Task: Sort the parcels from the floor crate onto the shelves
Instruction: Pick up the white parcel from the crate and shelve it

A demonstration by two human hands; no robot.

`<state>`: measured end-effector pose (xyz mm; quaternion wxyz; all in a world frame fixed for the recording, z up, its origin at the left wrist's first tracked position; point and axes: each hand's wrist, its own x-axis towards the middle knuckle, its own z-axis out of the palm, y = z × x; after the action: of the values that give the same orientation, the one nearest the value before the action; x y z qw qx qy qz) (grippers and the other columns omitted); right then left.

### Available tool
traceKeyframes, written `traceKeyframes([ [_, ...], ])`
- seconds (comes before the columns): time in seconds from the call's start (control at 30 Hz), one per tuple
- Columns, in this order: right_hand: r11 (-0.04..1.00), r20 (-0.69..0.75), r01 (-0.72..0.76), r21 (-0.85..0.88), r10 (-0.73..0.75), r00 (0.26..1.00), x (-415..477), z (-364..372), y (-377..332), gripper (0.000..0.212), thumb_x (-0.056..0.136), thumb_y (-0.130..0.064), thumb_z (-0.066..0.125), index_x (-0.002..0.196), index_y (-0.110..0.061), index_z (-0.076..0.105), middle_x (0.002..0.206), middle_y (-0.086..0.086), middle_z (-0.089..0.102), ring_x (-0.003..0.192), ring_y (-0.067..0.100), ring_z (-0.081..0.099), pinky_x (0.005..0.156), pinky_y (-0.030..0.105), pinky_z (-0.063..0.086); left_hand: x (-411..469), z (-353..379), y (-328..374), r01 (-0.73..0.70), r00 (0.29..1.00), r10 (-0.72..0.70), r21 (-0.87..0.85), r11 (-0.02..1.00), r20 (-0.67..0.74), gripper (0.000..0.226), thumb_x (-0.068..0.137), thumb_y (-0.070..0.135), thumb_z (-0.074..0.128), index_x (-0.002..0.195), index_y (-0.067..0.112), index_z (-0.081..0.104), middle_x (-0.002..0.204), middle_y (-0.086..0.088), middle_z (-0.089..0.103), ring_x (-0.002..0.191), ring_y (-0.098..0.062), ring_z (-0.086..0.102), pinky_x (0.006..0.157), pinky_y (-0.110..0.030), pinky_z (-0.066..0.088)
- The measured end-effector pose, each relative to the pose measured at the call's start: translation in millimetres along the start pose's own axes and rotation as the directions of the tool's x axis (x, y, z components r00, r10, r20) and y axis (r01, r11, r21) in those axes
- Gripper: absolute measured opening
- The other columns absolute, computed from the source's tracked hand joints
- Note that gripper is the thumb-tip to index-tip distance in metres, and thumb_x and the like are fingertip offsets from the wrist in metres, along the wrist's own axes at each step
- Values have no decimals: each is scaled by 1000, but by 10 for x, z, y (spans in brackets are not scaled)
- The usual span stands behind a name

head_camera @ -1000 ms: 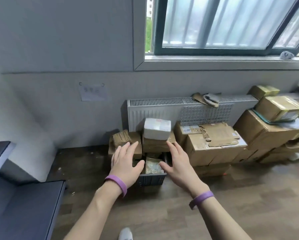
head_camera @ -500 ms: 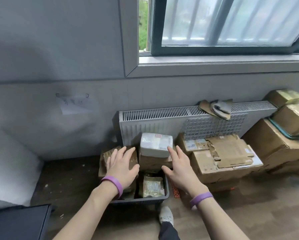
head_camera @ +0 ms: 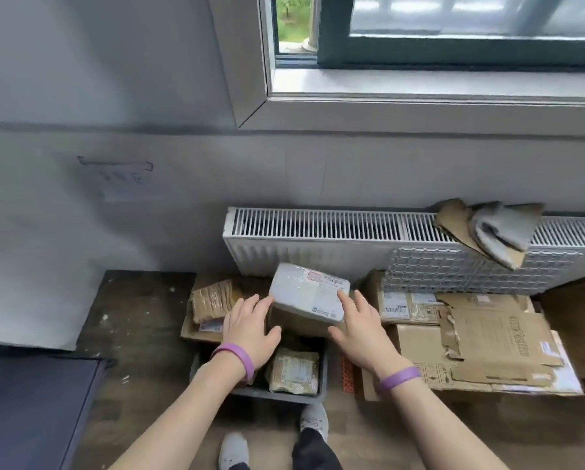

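Observation:
A dark grey floor crate (head_camera: 284,396) stands below the radiator. Inside it lies a small tape-wrapped brown parcel (head_camera: 293,369). A white wrapped parcel (head_camera: 309,291) with a shipping label sits tilted on a brown box (head_camera: 301,323) at the crate's far end. My left hand (head_camera: 250,329) reaches to the white parcel's left edge with fingers straight. My right hand (head_camera: 360,325) reaches to its right edge, fingertips touching it, fingers straight. Neither hand grips anything. Another taped brown parcel (head_camera: 213,300) lies left of the white one.
A white radiator (head_camera: 318,239) runs along the wall with cloth and cardboard (head_camera: 494,228) on top. Flattened cardboard and boxes (head_camera: 470,344) lie to the right. A dark shelf surface (head_camera: 33,412) sits at bottom left. My shoes (head_camera: 313,422) stand just before the crate.
I have stepped closer and the view tilts down. Both hands have moved forward from above the crate to either side of the white parcel.

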<state>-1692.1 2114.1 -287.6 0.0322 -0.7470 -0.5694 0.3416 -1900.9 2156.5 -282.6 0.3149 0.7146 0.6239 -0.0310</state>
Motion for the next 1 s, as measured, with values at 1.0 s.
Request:
traceKeyframes([
  [1.0, 819, 164, -246, 518, 188, 968, 1409, 1277, 1006, 98, 80, -12, 72, 152, -33, 10, 154, 0, 3, 142, 16, 17, 105, 12, 13, 1798, 1453, -559, 194, 975, -115, -468, 862, 192, 70, 85, 16, 61, 141, 45, 30, 148, 6, 11, 131, -21, 31, 111, -28, 28],
])
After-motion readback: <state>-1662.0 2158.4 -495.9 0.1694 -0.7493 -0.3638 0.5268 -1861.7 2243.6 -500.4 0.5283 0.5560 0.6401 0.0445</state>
